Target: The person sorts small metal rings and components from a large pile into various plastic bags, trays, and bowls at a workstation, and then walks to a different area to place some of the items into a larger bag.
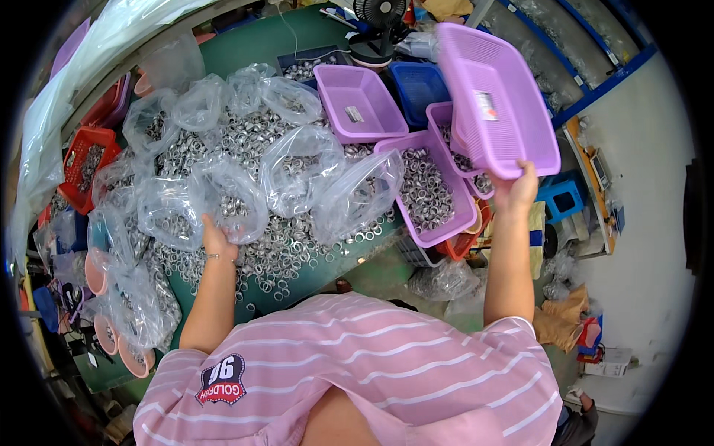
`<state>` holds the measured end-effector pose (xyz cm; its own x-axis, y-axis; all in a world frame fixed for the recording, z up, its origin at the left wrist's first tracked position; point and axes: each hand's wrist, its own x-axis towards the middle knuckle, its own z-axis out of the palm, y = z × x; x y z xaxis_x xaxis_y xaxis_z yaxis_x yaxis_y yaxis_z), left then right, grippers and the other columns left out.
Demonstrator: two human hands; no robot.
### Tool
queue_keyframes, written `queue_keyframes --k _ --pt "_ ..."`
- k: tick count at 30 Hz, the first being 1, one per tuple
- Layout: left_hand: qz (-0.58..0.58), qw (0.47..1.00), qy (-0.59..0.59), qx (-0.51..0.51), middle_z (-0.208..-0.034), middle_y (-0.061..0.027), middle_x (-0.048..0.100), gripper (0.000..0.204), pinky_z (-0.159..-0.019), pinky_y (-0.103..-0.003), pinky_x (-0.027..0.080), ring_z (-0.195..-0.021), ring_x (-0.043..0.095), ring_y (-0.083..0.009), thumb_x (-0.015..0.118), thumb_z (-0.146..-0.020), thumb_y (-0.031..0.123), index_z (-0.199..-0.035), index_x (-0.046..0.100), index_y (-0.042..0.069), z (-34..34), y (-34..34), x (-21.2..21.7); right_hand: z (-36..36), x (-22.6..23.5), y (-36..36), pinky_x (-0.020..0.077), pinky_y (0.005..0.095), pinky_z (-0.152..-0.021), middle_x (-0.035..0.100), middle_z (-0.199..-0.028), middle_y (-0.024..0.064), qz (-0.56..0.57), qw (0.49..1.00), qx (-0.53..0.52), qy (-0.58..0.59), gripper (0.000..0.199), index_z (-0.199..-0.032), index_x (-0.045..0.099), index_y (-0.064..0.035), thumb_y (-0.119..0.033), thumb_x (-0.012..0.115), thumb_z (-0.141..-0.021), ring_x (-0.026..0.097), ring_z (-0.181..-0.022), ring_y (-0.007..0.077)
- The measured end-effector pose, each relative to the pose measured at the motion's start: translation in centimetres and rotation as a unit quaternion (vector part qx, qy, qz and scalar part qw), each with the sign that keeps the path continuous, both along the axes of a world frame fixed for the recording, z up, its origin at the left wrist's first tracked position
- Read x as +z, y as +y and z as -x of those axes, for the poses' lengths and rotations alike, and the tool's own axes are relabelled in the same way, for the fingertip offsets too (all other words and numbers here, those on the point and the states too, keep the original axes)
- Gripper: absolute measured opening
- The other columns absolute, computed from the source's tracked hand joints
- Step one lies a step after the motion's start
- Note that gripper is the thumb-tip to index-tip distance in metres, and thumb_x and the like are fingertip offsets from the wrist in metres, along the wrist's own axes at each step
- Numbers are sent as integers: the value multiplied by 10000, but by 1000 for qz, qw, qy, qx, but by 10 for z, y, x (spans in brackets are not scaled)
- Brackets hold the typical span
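Observation:
My right hand (pixel 517 186) is closed on the near rim of a purple plastic basket (pixel 513 89), raised and tilted above other baskets at the right; a white label shows inside it. My left hand (pixel 218 239) is at the near edge of a clear plastic bag (pixel 229 195), one finger upright against it and the others partly hidden by the film. Fingers and bag edge appear pinched together. Metal rings (pixel 279 256) lie heaped around and under the bags. Below the raised basket, a purple basket (pixel 467 220) holds many rings.
Another purple basket (pixel 361 97) and a blue basket (pixel 418 88) stand behind, near a black fan (pixel 379 30). Red baskets (pixel 97 141) are at the left. More bags of rings crowd the green table (pixel 242 44). Blue-edged shelving (pixel 606 89) rises at the right.

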<state>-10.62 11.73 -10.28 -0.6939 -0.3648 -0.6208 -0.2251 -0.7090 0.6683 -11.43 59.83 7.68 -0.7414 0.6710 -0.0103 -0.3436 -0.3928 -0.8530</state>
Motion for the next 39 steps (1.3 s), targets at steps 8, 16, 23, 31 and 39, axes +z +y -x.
queue_keyframes --k 8,16,23,31,39 --pt "-3 999 -21 47 -836 -100 429 437 -658 -491 469 -695 462 -256 376 -878 438 -1178 406 122 3 2 -2 46 -21 61 405 449 -814 458 -1035 162 30 968 58 -240 530 -1166 350 10 -338 522 -805 470 -926 303" --pt "33 999 10 34 -924 -119 505 395 -596 -451 498 -662 538 -255 405 -881 300 -1180 398 41 -9 -6 0 47 -10 33 402 365 -797 557 -1032 168 -826 514 -181 -143 248 -935 601 -40 -224 560 -775 517 -945 295" --pt "105 994 5 -2 -780 -55 511 235 -537 -357 471 -645 499 -165 464 -849 144 -1058 472 34 -31 3 -8 63 -62 -165 439 302 -783 565 -1013 126 -615 723 315 -6 218 -947 578 -9 -82 575 -742 539 -948 231" --pt "102 992 35 -72 -832 -23 535 314 -547 -309 487 -652 511 -121 467 -871 182 -1164 448 70 -61 6 -8 100 -172 -370 433 364 -814 529 -1090 202 -612 624 454 -174 606 -1161 421 24 -279 655 -692 552 -918 316" --pt "3 989 142 -41 -603 34 384 352 -548 -327 460 -503 380 -84 392 -909 261 -1218 405 94 -46 -23 67 130 -89 -292 469 262 -624 622 -843 73 -413 743 509 -135 311 -1015 578 -38 -280 549 -821 582 -726 139"
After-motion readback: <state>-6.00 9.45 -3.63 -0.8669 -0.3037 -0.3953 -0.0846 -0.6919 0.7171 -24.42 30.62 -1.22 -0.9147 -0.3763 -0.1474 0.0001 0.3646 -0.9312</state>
